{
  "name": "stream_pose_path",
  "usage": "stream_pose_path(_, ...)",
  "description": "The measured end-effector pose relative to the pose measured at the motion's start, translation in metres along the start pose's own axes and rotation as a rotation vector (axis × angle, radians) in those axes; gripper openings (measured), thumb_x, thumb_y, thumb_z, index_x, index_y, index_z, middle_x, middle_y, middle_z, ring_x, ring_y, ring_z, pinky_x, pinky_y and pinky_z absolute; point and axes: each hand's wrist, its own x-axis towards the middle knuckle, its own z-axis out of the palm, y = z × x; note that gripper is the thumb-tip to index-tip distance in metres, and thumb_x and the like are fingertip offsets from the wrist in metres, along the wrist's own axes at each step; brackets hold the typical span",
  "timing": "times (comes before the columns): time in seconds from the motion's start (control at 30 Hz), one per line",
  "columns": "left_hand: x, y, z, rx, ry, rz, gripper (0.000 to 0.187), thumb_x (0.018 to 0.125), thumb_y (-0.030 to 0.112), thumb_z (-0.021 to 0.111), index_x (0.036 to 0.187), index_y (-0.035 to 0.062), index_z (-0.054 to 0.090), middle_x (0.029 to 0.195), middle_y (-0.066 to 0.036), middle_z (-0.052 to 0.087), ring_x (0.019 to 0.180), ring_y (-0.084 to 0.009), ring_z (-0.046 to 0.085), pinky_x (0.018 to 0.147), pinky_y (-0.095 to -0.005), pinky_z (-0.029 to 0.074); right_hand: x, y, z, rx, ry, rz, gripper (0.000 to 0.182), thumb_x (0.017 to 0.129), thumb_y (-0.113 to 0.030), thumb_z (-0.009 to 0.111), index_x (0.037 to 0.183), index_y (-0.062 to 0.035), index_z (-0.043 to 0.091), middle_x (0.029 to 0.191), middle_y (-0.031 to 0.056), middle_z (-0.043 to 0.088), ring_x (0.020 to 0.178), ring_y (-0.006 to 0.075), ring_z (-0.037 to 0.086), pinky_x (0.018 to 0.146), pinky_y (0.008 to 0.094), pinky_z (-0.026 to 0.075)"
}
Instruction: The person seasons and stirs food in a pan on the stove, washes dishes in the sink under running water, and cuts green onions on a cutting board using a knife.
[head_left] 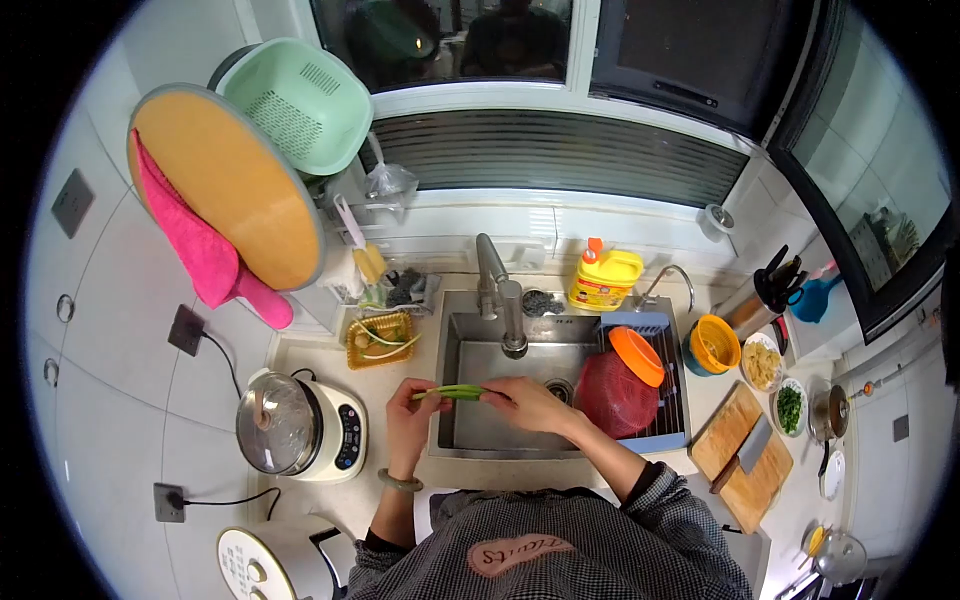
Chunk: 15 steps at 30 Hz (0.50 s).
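Observation:
A short bundle of green stalks stretches between my two hands over the left part of the steel sink. My left hand grips its left end near the sink's left edge, with a bracelet on the wrist. The fingers of my right hand are closed on the right end, above the basin. Behind the stalks stands the faucet; no water shows from it. A yellow basket with pale-and-green stalks in it sits on the counter behind my left hand.
Right of the basin, a blue rack holds a red mesh basket and an orange bowl. Farther right, a knife lies on a cutting board. A glass-lidded cooker stands at left.

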Motion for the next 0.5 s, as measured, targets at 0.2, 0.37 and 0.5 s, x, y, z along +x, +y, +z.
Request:
stream_pose_path(0.2,-0.007,0.005,0.011,1.115,-0.098,0.701,0.026,0.081,0.011,0.063,0.105,0.0055,0.056,0.102,-0.009,0.058,0.107,-0.0269,0.050,0.098,-0.0471,0.034,0.001,0.004,0.019,-0.073,-0.064,0.112,0.023,0.092,-0.025,0.050,0.099,-0.0055,0.061,0.086,0.0194,0.063,0.083,0.0397,0.060,0.070,0.0497,0.046)
stream_pose_path(0.37,-0.004,-0.046,-0.005,1.356,-0.361,0.751,0.016,0.086,0.024,0.058,0.091,0.0092,0.053,0.081,-0.006,0.057,0.077,-0.0186,0.059,0.075,-0.0341,0.045,0.002,0.002,0.015,-0.161,-0.135,0.012,0.025,0.093,-0.028,0.048,0.104,-0.0085,0.060,0.088,0.0153,0.065,0.084,0.0367,0.061,0.072,0.0443,0.049)
stream_pose_path(0.5,0.000,-0.049,-0.017,1.345,-0.442,0.763,0.016,0.086,0.024,0.058,0.085,0.0099,0.051,0.072,-0.003,0.054,0.066,-0.0190,0.058,0.065,-0.0307,0.044,-0.010,0.000,-0.021,-0.169,-0.219,0.071,0.024,0.093,-0.026,0.050,0.102,-0.0074,0.061,0.089,0.0150,0.065,0.086,0.0352,0.061,0.072,0.0427,0.048)
